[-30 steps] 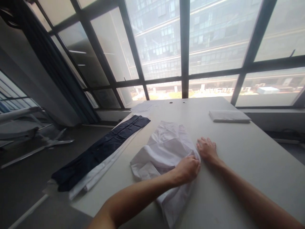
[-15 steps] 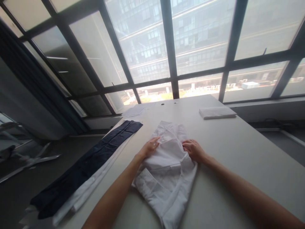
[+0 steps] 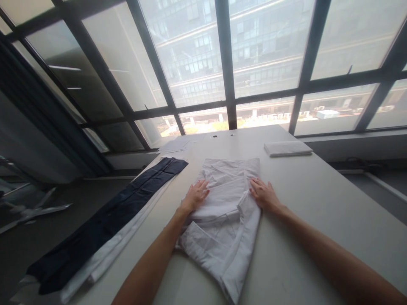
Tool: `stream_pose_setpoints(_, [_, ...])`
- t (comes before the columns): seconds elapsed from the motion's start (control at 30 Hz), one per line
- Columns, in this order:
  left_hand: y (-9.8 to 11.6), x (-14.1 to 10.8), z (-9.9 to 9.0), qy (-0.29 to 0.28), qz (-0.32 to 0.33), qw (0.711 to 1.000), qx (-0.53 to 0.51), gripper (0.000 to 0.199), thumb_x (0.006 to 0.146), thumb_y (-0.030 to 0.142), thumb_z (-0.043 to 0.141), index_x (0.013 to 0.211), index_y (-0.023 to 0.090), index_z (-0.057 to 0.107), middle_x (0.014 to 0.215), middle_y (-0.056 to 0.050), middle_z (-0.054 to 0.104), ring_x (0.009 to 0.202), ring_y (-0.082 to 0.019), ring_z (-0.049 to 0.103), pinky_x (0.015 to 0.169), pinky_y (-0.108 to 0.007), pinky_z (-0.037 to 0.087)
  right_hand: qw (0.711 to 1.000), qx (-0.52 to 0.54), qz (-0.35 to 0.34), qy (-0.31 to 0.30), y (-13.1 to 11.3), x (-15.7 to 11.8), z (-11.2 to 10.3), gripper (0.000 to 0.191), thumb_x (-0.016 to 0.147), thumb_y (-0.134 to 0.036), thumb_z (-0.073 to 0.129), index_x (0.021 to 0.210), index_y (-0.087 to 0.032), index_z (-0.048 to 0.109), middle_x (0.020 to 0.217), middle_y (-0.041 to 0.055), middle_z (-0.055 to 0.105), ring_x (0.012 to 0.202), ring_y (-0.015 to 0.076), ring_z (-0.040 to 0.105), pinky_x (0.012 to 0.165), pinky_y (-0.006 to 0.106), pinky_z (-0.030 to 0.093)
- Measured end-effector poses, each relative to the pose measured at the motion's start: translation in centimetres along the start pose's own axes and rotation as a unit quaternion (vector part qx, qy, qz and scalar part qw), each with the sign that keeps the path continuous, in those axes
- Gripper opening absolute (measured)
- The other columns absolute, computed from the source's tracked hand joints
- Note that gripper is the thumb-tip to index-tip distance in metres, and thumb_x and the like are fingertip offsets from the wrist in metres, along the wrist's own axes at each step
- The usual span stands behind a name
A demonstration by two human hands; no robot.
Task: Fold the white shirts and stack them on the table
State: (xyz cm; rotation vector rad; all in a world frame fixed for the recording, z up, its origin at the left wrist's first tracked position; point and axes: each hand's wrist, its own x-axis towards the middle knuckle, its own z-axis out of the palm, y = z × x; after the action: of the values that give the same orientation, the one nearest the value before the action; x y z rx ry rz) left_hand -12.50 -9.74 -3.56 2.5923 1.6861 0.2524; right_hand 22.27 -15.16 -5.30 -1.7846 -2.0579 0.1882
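Windows (image 3: 263, 55) with big glass panes and dark frames fill the wall in front of us, and we can see a tall building outside. On our left hang a long dark curtain (image 3: 22, 80) and, below it, a grey floor (image 3: 47, 233). We are at a wide, smooth white table (image 3: 302, 212). A wrinkled white piece of clothing (image 3: 222, 220) lies on it, right in front of us, with its bottom end coming to a point near us. Our left hand (image 3: 195, 195) rests on its left side, and our right hand (image 3: 265, 195) rests on its right side. The fingers on both are spread out and loose, not squeezing. Our hands hide bits of its edges. A long dark blue folded cloth (image 3: 117, 220) lies along the table's left edge, on top of a long white folded cloth (image 3: 108, 256). Past them are thin white sheets (image 3: 174, 145). A neat, flat white bundle (image 3: 288, 148) sits far off on the right, well apart from our hands.
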Motion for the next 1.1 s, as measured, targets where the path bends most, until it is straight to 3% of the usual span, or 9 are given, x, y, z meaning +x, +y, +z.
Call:
stream_pose_setpoints(0.1, [0.5,-0.6,-0.8,-0.058,0.031,0.998,-0.002,0.055,0.104,0.051,0.04,0.155,0.032,0.039,0.164,-0.01,0.03,0.152,-0.034,0.023,0.117,-0.064,0.021,0.997,0.022,0.0,0.069,-0.3,0.0,-0.8,0.044,0.102,-0.031,0.036,0.137,-0.018,0.059,0.145,0.0128,0.057,0.133,0.0263,0.049,0.115,0.046,0.03])
stream_pose_setpoints(0.2, [1.1,-1.1,-0.7,-0.083,0.055,0.995,0.004,0.061,0.101,0.058,0.042,0.157,0.035,0.035,0.166,-0.009,0.024,0.152,-0.036,0.019,0.118,-0.064,0.018,0.991,0.05,-0.068,0.101,-1.1,-0.4,-1.3,0.043,0.103,-0.037,0.038,0.135,-0.021,0.062,0.136,0.0114,0.061,0.126,0.0251,0.052,0.11,0.039,0.037])
stream_pose_setpoints(0.37, [2.0,-1.3,0.5,-0.048,0.028,0.998,0.022,0.063,0.101,0.063,0.036,0.158,0.037,0.032,0.167,-0.007,0.022,0.153,-0.037,0.017,0.117,-0.066,0.017,0.979,0.067,-0.191,0.002,-2.1,-0.6,-0.9,0.039,0.104,-0.045,0.039,0.118,-0.031,0.072,0.143,0.0036,0.059,0.139,0.0265,0.041,0.116,0.049,0.024])
stream_pose_setpoints(0.57, [2.2,-1.2,0.7,-0.038,0.013,0.999,0.022,0.063,0.1,0.065,0.035,0.157,0.038,0.033,0.167,-0.006,0.023,0.153,-0.037,0.018,0.117,-0.065,0.016,0.992,0.043,-0.101,0.07,-1.3,-0.2,-2.5,0.061,0.107,-0.046,0.023,0.077,-0.023,0.071,0.099,0.0056,0.075,0.109,0.0223,0.062,0.113,0.048,0.022])
stream_pose_setpoints(0.7, [2.2,-1.3,0.7,-0.035,0.014,0.999,0.017,0.062,0.101,0.064,0.035,0.157,0.038,0.034,0.167,-0.007,0.023,0.153,-0.036,0.018,0.118,-0.065,0.016,0.992,-0.093,0.058,0.064,-0.8,-1.0,-4.5,0.057,0.105,-0.043,0.031,0.076,-0.016,0.072,0.085,0.0169,0.075,0.093,0.0289,0.067,0.098,0.049,0.032])
stream_pose_setpoints(0.77, [2.3,-1.3,0.8,-0.033,0.016,0.999,0.016,0.062,0.1,0.064,0.036,0.157,0.038,0.035,0.167,-0.007,0.024,0.152,-0.037,0.019,0.118,-0.065,0.016,0.981,-0.148,0.123,0.036,-0.7,-1.5,-5.4,0.049,0.102,-0.04,0.038,0.083,-0.012,0.074,0.086,0.0217,0.074,0.087,0.0322,0.069,0.091,0.05,0.034])
stream_pose_setpoints(0.9, [2.2,-1.3,0.9,-0.03,0.017,0.999,0.016,0.061,0.1,0.063,0.038,0.156,0.038,0.035,0.166,-0.006,0.025,0.152,-0.038,0.02,0.117,-0.066,0.017,0.972,-0.183,0.143,0.023,-0.9,-2.0,-6.8,0.042,0.099,-0.035,0.042,0.088,-0.011,0.075,0.089,0.0228,0.074,0.09,0.0375,0.066,0.089,0.055,0.034])
stream_pose_setpoints(1.0, [2.2,-1.2,0.9,-0.036,0.016,0.999,0.017,0.063,0.101,0.064,0.036,0.157,0.037,0.034,0.167,-0.007,0.024,0.152,-0.038,0.018,0.117,-0.066,0.016,0.982,-0.165,0.086,0.043,-0.9,-1.4,-6.9,0.039,0.099,-0.03,0.042,0.09,-0.013,0.075,0.107,0.0245,0.071,0.109,0.0397,0.058,0.094,0.057,0.033])
stream_pose_setpoints(1.1, [2.3,-1.2,0.7,-0.044,0.015,0.999,0.02,0.063,0.101,0.065,0.034,0.158,0.037,0.033,0.167,-0.006,0.022,0.153,-0.037,0.016,0.118,-0.066,0.014,0.993,-0.118,0.0,0.015,-0.5,0.0,-5.8,0.038,0.099,-0.031,0.041,0.088,-0.018,0.076,0.137,0.0175,0.06,0.131,0.0364,0.043,0.106,0.057,0.027])
